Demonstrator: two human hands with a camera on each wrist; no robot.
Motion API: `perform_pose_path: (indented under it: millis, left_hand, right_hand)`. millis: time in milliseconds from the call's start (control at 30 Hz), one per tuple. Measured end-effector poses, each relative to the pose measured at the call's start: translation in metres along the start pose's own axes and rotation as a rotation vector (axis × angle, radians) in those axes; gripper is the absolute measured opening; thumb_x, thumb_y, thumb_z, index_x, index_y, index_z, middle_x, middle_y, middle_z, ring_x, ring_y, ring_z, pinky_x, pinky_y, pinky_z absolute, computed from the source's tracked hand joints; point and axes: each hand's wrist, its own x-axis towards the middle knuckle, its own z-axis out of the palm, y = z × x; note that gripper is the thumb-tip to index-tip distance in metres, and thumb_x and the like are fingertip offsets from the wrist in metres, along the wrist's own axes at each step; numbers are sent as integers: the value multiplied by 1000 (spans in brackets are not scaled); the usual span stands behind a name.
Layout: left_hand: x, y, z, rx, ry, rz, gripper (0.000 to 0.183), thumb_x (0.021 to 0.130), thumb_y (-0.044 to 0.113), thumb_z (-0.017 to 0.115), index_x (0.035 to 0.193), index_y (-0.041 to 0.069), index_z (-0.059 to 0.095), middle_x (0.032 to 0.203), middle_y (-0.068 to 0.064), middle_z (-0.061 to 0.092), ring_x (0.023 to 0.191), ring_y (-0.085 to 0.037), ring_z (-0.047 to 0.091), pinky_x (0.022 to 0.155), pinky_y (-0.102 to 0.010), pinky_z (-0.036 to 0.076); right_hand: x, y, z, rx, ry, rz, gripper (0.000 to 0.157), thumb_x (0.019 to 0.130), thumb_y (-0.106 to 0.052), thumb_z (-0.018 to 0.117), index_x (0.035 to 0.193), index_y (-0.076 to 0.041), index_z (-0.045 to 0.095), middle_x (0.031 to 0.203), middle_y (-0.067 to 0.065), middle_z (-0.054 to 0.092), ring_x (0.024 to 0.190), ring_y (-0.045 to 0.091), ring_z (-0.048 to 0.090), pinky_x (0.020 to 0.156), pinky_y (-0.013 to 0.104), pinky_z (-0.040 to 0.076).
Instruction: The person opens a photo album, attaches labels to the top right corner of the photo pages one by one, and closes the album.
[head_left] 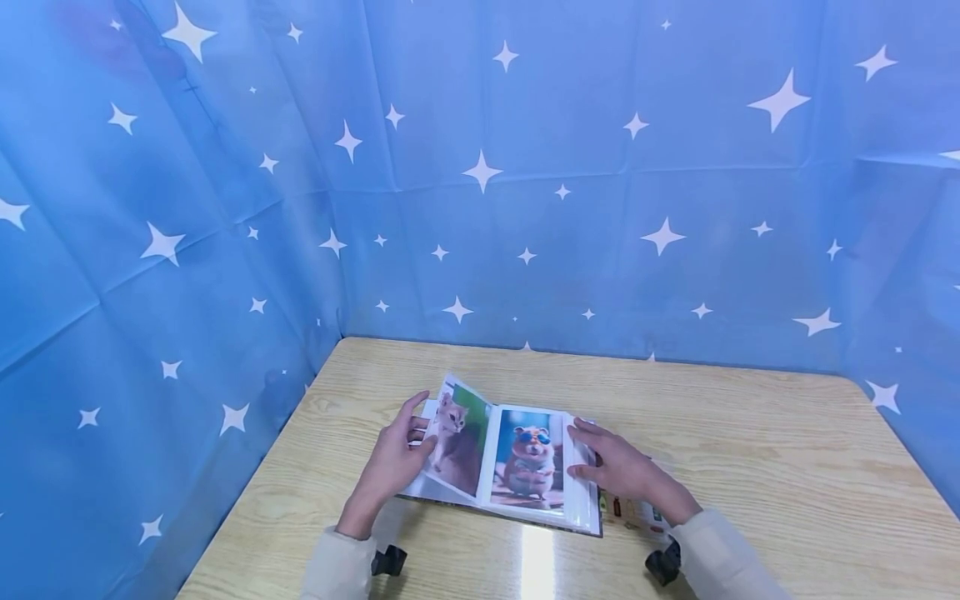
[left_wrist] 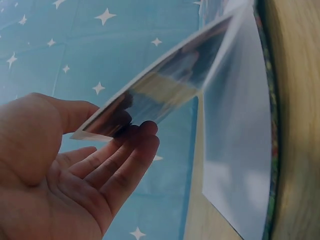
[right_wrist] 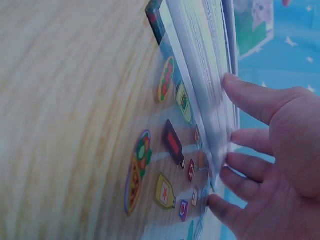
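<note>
A: Looking down on a photo album spread open on the worktop; holding what, and where?

B: Pinching the raised cat page near its outer edge with the left grip; touching the page stack with the right grip, relaxed and clasping nothing

A: Best done how?

B: Probably by guiding over in one smooth arc, pressing the stack lightly flat
</note>
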Motion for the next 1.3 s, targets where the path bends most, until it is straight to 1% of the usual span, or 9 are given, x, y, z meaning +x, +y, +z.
perform_pose_path:
  millis: [167, 467, 633, 800, 867, 1000, 1133, 1300]
  left_hand:
    - [0, -8, -2, 12, 16, -38, 66, 88, -3, 66, 148, 9, 40, 102, -11, 70, 87, -16, 65, 71, -24, 54]
    - [1, -22, -2, 20, 8, -94, 67, 86, -3, 67, 147, 5, 41, 94, -8, 66, 80, -14, 58, 67, -23, 50]
    - [1, -28, 0, 51, 11, -125, 66, 85, -3, 69, 146, 2, 42, 97, -11, 67, 81, -14, 60, 68, -23, 52]
    - [1, -33, 1, 39, 7, -172, 68, 84, -3, 71, 146, 0, 42, 98, -14, 67, 77, -15, 61, 62, -25, 54]
    - [2, -35, 2, 41, 6, -201, 69, 84, -2, 71, 146, 1, 42, 97, -13, 66, 76, -15, 61, 60, -25, 54]
    - [2, -39, 3, 79, 8, -226, 70, 82, 0, 74, 145, 0, 43, 97, -12, 66, 75, -14, 60, 60, -25, 52]
    - [2, -42, 4, 98, 11, -227, 69, 81, 0, 75, 143, -2, 45, 96, -13, 67, 75, -15, 61, 61, -26, 51]
    - [1, -43, 5, 120, 14, -199, 64, 80, -1, 75, 138, -3, 49, 94, -13, 68, 77, -15, 63, 64, -28, 53]
  right_hand:
    - [0, 1, 1, -1, 6, 6, 68, 94, -29, 69, 148, 2, 40, 157, 25, 31, 141, 45, 33, 108, 57, 37]
    - [0, 2, 2, 1, 12, -6, 69, 94, -30, 69, 148, 2, 41, 156, 26, 31, 140, 46, 34, 106, 57, 39]
    - [0, 2, 3, -3, 16, 2, 69, 94, -28, 69, 148, 2, 40, 157, 25, 31, 141, 45, 34, 107, 57, 39]
    - [0, 3, 3, 3, 19, 1, 68, 93, -28, 69, 148, 2, 41, 157, 25, 30, 141, 45, 34, 107, 57, 39]
    - [0, 3, 2, 2, 17, -1, 68, 93, -28, 69, 148, 1, 42, 157, 24, 30, 140, 46, 34, 107, 57, 39]
    - [1, 5, 0, -9, 12, -7, 66, 93, -27, 70, 147, 0, 43, 157, 24, 31, 140, 45, 35, 107, 57, 39]
    - [2, 6, -3, -15, 2, -35, 64, 94, -26, 69, 146, 1, 45, 156, 25, 33, 139, 46, 37, 106, 57, 39]
    - [1, 7, -5, 0, -13, -48, 62, 96, -28, 66, 146, 2, 44, 156, 26, 32, 139, 46, 36, 107, 58, 38]
